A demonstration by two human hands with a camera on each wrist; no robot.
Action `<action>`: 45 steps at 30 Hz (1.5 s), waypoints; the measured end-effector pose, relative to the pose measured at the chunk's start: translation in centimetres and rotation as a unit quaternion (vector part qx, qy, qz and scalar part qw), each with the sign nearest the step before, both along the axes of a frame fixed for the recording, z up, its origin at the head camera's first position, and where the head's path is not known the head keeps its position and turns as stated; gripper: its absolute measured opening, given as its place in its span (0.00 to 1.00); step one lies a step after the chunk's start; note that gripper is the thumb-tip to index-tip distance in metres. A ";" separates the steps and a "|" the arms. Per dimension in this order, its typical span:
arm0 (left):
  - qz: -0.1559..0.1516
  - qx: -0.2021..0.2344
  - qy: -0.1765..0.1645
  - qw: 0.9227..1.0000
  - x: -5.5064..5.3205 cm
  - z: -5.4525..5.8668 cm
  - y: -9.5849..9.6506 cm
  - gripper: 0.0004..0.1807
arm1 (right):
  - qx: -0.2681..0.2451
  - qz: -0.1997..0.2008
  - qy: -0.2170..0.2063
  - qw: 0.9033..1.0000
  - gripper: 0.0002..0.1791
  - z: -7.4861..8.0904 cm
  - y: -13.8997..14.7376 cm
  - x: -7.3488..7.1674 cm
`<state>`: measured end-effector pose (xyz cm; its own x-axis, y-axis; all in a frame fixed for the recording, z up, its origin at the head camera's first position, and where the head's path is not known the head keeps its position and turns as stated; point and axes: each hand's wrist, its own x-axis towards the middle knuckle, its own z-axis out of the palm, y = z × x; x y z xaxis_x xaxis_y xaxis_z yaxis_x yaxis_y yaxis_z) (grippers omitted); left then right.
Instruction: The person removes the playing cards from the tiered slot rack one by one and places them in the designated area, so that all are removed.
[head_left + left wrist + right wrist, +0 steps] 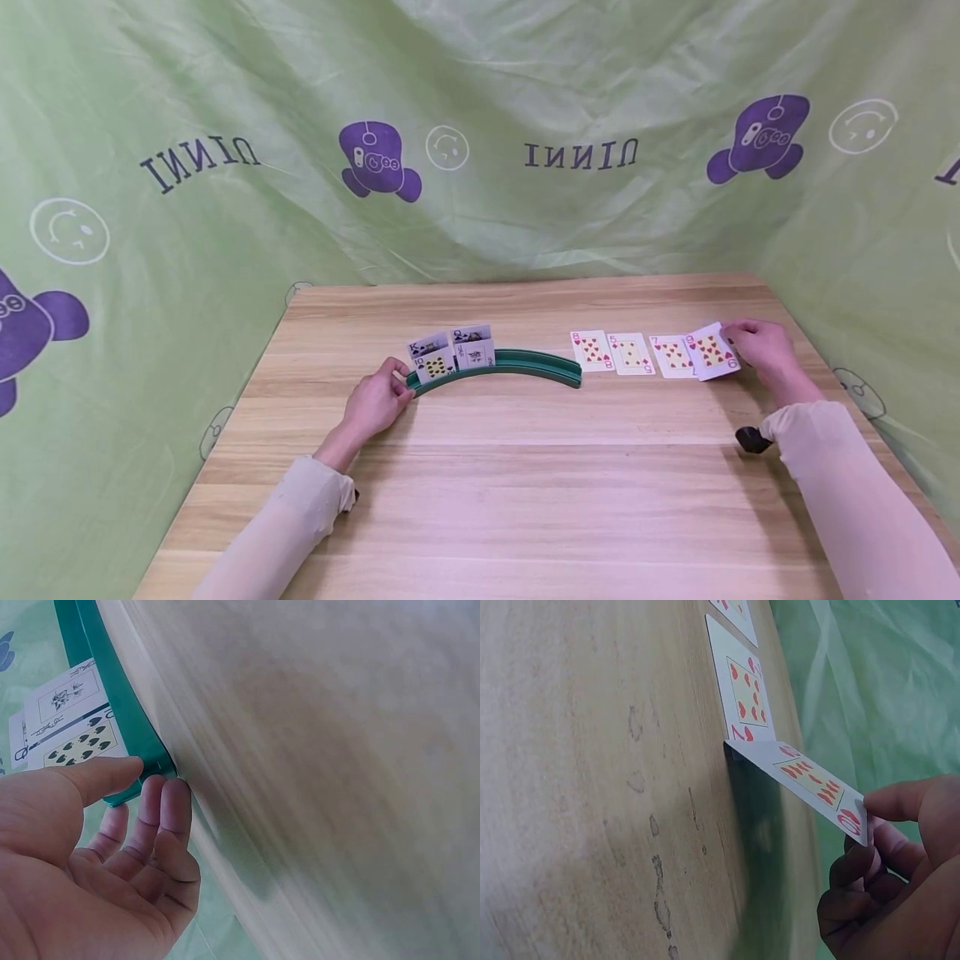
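A curved green card holder [536, 363] stands on the table at the middle left. Its left end lies between the thumb and curled fingers of my left hand [377, 398], as the left wrist view shows too. In its slots stand several playing cards, among them a ten of spades [435, 367], a joker [476, 356], and a king [427, 344] and queen [472, 335] behind. My right hand [759, 346] pinches a nine of hearts [810, 780] by one edge. That card is tilted up off the table, its far edge overlapping the seven of hearts [746, 694].
To the right of the holder, a red eight [591, 352], a five of diamonds [632, 354] and the seven lie face up in a row. A green printed curtain [480, 225] hangs around the wooden table [525, 483] at the back and sides.
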<state>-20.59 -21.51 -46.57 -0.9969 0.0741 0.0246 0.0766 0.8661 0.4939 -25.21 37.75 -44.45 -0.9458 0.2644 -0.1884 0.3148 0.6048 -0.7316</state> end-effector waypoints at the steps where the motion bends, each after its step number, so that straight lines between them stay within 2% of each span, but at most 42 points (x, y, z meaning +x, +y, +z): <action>1: 0.000 0.000 0.001 1.000 0.0 0.0 0.0 0.16 | -0.002 0.000 -0.001 1.000 0.32 0.0 0.1 0.0; 10: 0.000 0.003 0.008 1.000 -0.1 -0.1 0.0 0.17 | -0.031 0.004 0.006 1.000 0.33 -0.1 0.4 0.6; 20: 0.003 0.001 0.003 1.000 -0.1 -0.2 0.0 0.16 | -0.040 0.047 0.005 0.998 0.34 0.1 -0.4 0.7; 28: 0.002 0.002 0.004 1.000 0.1 -0.1 0.0 0.16 | -0.051 0.059 -0.002 0.997 0.35 0.3 -1.1 0.7; 32: 0.000 0.002 0.003 1.000 0.1 -0.1 0.0 0.16 | -0.059 0.064 0.010 0.996 0.33 0.4 -1.4 0.9; 36: 0.002 0.003 0.001 1.000 0.0 -0.1 0.1 0.16 | -0.088 0.070 0.024 0.993 0.30 0.7 -1.7 1.0; 45: -0.003 0.004 0.006 1.000 0.0 -0.1 -0.1 0.16 | -0.134 0.085 0.014 0.987 0.25 1.4 -2.8 1.3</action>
<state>-20.57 -21.59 -46.65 -0.9961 0.0801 0.0363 0.0875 0.8620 0.4993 -23.96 34.93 -43.01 -0.9782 0.0462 -0.2026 0.2025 0.4300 -0.8798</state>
